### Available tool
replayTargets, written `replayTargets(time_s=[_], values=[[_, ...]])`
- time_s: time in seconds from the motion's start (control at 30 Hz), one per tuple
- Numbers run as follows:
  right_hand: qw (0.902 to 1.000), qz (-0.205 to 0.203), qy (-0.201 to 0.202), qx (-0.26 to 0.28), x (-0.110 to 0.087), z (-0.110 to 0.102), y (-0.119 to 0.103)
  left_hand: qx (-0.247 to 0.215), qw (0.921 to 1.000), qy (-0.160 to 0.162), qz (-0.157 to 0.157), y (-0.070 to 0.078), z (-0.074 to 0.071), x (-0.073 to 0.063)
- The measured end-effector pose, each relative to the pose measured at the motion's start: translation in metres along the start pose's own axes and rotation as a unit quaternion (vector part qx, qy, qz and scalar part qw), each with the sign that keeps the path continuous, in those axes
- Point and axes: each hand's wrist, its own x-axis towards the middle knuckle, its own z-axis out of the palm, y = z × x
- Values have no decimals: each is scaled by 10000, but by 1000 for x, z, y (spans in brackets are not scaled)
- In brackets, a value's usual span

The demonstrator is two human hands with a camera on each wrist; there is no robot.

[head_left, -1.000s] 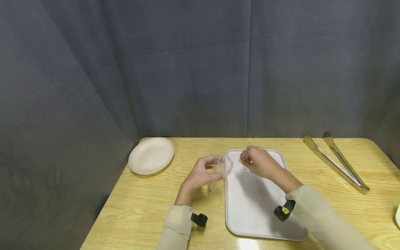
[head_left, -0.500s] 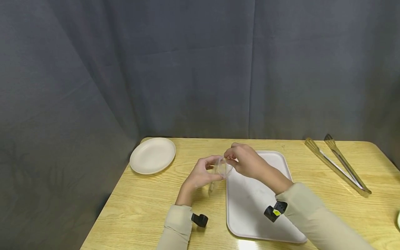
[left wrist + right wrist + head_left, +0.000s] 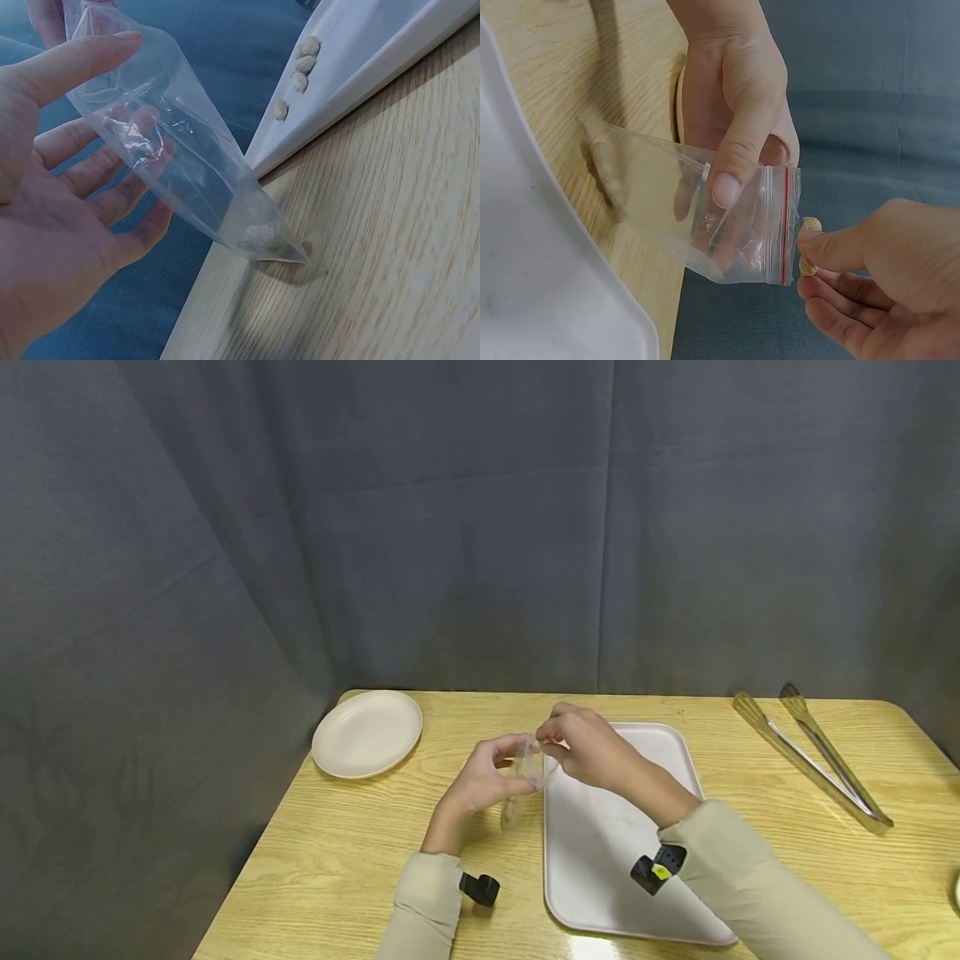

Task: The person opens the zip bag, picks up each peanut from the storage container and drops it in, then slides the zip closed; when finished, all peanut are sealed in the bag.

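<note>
My left hand [image 3: 483, 779] holds a clear zip bag [image 3: 649, 176] with a red line along its mouth, thumb on the near side and fingers behind. A few pale peanuts [image 3: 261, 238] lie in the bag's bottom corner, which hangs low over the table. Right at the open mouth, my right hand [image 3: 904, 274] pinches an unshelled peanut [image 3: 808, 225] between thumb and fingers. Several more peanuts [image 3: 305, 64] lie on the pale tray [image 3: 622, 860], seen in the left wrist view; in the head view the right hand and forearm hide that part of the tray.
A white plate [image 3: 367, 735] stands at the table's back left. Metal tongs [image 3: 817, 760] lie spread at the back right. A pale green rim [image 3: 957, 893] shows at the right edge. A dark curtain [image 3: 450, 527] hangs behind the wooden table [image 3: 322, 868].
My right hand has moved left from over the tray's far end to the bag's mouth, carrying a peanut. The left hand keeps its hold on the bag in about the same place.
</note>
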Motion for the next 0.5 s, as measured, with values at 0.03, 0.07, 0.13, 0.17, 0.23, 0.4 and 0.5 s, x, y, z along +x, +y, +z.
replayTargets(time_s=[0.03,0.07,0.13,0.17,0.23,0.4,0.5], values=[[10000,-13,-6,14,0,0,0,10,10000,1,1,0,0,0],[10000,-19,-5,23,0,0,0,15,10000,6,7,0,0,0],[10000,-72,6,58,1,0,0,46,10000,20,45,0,-1,1],[9999,-98,6,70,1,-1,0,62,10000,22,60,0,-1,1],[9999,-128,32,83,1,-1,0,59,9999,17,105,0,-1,2],[9999,-134,65,71,0,0,1,64,9999,-17,106,0,0,1],[9999,-75,29,80,-2,-1,2,23,10000,-49,82,0,1,0]])
